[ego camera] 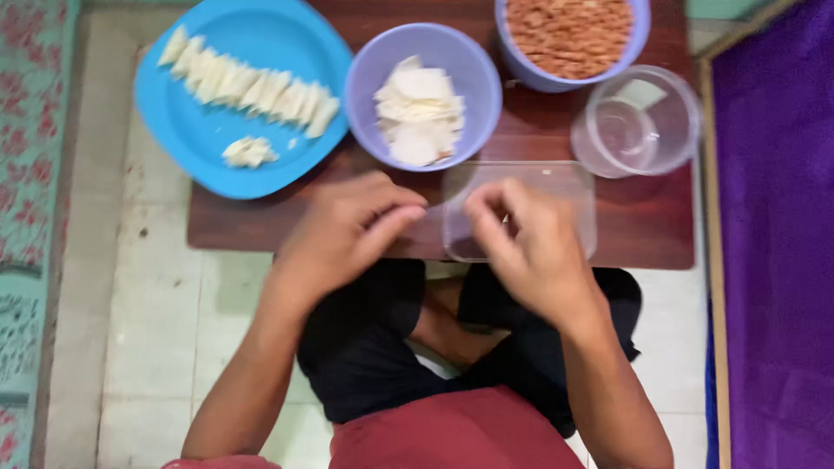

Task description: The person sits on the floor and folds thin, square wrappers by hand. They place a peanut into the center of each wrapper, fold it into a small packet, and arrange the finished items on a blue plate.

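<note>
My left hand and my right hand are close together over the front edge of a low brown wooden table. Both have their fingers curled and their fingertips pinched towards each other. Motion blur hides whether anything thin lies between them. My right hand is over a clear rectangular container. Just beyond my hands stands a lilac bowl of thin white sheets. A round blue plate at the far left carries a row of folded white pieces and one small lump.
A second lilac bowl with brown crumbly filling stands at the back right. An empty clear round cup is beside it. My crossed legs in dark cloth are under the table. Pale tiled floor, patterned mat left, purple cloth right.
</note>
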